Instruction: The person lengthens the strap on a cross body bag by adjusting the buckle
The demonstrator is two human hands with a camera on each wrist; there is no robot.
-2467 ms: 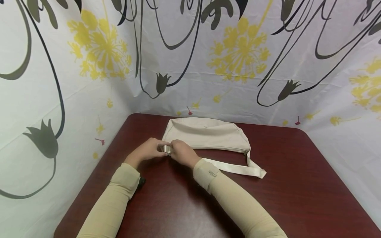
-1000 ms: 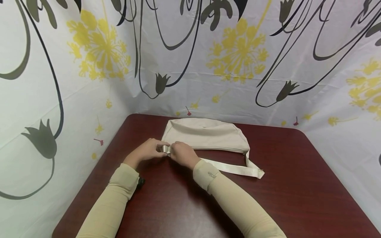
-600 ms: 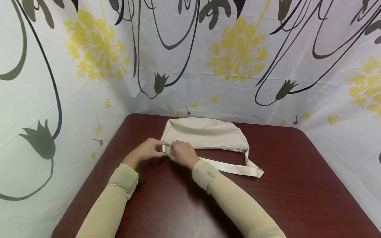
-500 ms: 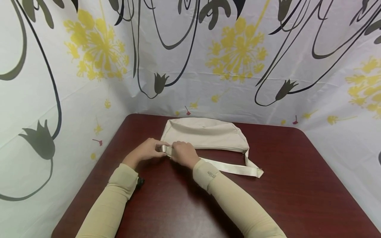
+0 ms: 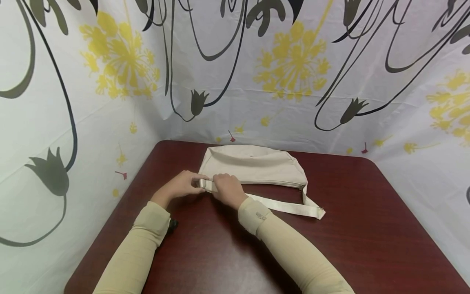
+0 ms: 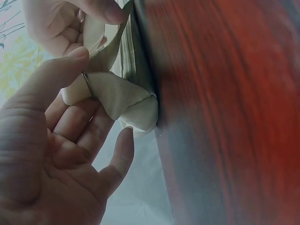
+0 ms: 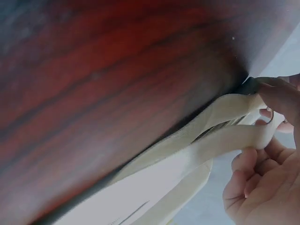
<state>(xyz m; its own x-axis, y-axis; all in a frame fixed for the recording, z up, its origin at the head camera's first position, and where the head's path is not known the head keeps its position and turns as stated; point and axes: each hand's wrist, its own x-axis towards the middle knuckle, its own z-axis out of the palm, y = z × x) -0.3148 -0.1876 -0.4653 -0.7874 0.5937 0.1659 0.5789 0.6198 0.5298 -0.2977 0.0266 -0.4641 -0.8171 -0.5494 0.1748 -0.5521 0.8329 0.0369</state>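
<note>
A cream fabric shoulder bag [image 5: 253,164] lies on the table, its zipper edge toward me. Its flat webbing strap [image 5: 290,206] loops out in front of it. At the bag's left end my left hand [image 5: 180,189] pinches the strap between thumb and fingers, beside a thin metal ring [image 6: 87,84] on the webbing. Close to its right, my right hand [image 5: 228,190] pinches the same strap, and a short piece of webbing shows between the two hands. In the right wrist view the strap [image 7: 225,138] runs up to the fingertips. Parts of the right fingers are hidden in the head view.
The dark red wooden table [image 5: 367,228] extends to both sides and in front of the bag. A white curtain [image 5: 235,77] with flower prints hangs behind and to the left. A small black object [image 5: 172,226] shows beside the left sleeve.
My right hand has slid slightly right along the strap, so more webbing shows between the hands. The left hand and the bag stay nearly where they were.
</note>
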